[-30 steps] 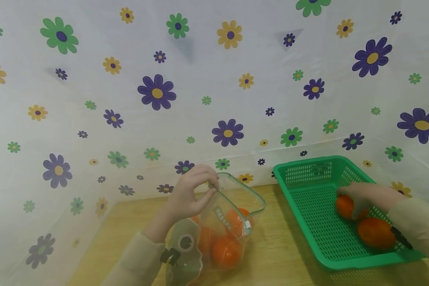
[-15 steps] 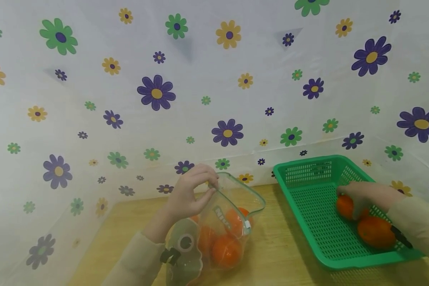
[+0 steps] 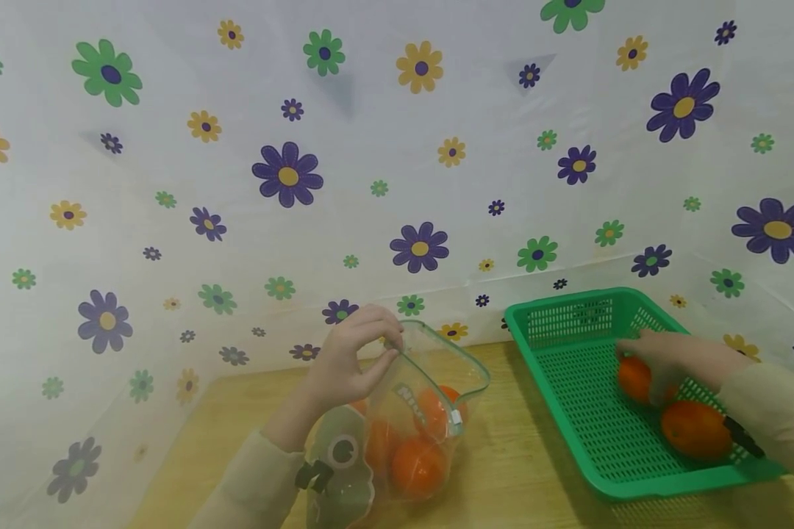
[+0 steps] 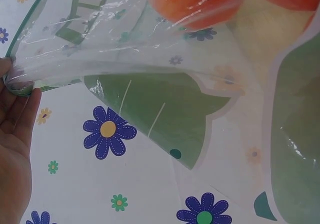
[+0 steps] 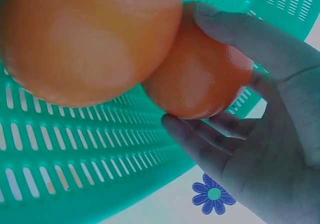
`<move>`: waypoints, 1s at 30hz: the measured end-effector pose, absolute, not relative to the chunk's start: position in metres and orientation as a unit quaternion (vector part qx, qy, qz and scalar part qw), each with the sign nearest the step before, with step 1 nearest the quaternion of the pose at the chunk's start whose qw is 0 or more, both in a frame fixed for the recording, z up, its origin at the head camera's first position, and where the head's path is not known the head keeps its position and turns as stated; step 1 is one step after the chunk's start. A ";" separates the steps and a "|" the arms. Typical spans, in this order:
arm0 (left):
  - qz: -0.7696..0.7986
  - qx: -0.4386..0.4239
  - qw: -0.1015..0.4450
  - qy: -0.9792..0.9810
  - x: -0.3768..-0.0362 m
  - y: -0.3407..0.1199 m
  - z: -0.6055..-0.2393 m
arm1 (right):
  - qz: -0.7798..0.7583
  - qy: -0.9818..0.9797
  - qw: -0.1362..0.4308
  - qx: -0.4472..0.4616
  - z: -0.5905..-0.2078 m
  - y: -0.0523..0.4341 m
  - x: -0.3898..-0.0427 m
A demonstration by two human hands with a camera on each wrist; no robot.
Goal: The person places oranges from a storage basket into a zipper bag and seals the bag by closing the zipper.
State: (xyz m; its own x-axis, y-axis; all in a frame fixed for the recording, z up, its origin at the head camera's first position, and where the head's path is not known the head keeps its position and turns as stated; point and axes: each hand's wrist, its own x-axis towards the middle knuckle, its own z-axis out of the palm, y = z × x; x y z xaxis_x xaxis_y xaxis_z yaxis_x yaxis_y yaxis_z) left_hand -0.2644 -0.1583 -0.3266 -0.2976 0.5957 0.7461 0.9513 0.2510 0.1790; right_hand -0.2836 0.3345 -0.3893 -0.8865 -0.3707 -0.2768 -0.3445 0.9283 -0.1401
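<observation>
My left hand (image 3: 353, 360) pinches the rim of a clear zip bag (image 3: 406, 393) between thumb and fingers, and the bag's mouth gapes to the right. Several oranges (image 3: 418, 466) sit inside the bag, seen through its plastic. At the right, my right hand (image 3: 671, 360) reaches into a green basket (image 3: 595, 411). Its thumb and fingers curl round an orange (image 5: 200, 74), as the right wrist view shows. A second orange (image 3: 697, 430) lies in the basket, nearer to me and beside the held one. In the left wrist view, fingers (image 4: 22, 114) grip the bag's green-edged rim.
The bag stands on a wooden table (image 3: 503, 448), left of the basket. Behind is a white sheet (image 3: 370, 132) printed with flowers, which also runs along both sides. The basket's raised green rim (image 3: 556, 433) lies between the bag and the right hand.
My right hand and the orange in its fingers have shifted very slightly left in the basket. The left hand keeps its hold on the bag's rim.
</observation>
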 end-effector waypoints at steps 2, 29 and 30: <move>-0.320 -0.523 0.279 -0.739 -0.264 -0.158 -0.327 | -0.045 0.970 0.147 -0.187 -0.389 0.333 -0.284; -0.318 -0.517 0.275 -0.746 -0.263 -0.157 -0.326 | -0.015 0.960 0.043 -0.277 -0.354 0.285 -0.270; -0.317 -0.516 0.275 -0.746 -0.263 -0.157 -0.326 | -0.012 0.959 0.041 -0.279 -0.353 0.282 -0.270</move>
State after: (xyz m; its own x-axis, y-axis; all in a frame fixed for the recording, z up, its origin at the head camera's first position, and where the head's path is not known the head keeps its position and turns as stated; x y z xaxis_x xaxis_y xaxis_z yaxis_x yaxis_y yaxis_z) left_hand -0.2627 -0.1565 -0.3256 -0.3155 0.5958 0.7386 0.9452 0.2657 0.1895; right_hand -0.2698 0.2824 -0.3527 -0.8409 -0.5364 -0.0726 -0.5344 0.8440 -0.0460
